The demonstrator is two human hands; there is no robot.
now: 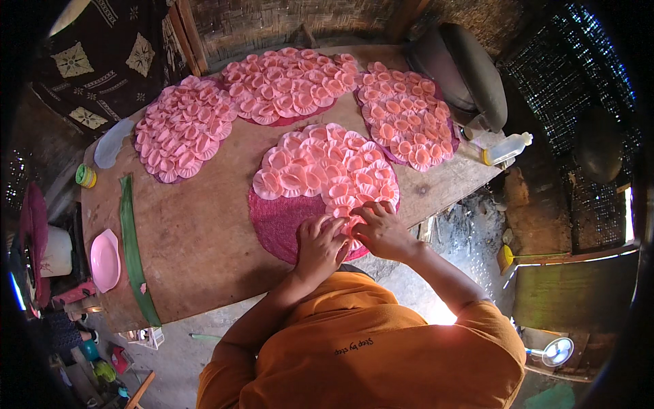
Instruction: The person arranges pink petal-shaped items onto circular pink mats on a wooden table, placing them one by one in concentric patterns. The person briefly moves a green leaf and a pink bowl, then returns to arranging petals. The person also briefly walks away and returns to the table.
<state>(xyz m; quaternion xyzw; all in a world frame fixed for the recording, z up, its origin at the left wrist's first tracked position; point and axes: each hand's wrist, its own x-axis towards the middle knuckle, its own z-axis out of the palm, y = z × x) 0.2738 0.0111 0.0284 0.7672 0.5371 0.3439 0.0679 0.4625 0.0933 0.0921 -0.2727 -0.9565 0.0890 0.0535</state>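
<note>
A round magenta mat (281, 221) lies near the table's front edge, its far and right parts covered with overlapping thin pink cup-shaped pieces (293, 178) with ridged rims. The lower left of this mat shows bare woven surface. Over its near right part, my left hand (319, 244) and my right hand (385, 232) meet with bent fingers at a pink cup-shaped piece (349, 226). The fingertips of both hands close on it, partly hiding it. My left wrist is by the mat's near edge; my right forearm comes in from the right.
Three more covered mats hold pink pieces (182, 126), (283, 85), (407, 116) behind. On the wooden table (191, 232) lie a green leaf strip (131, 238), a pink dish (105, 260), a yellow-green tub (86, 176), and a clear bottle (507, 148). A dark pot (453, 68) stands back right.
</note>
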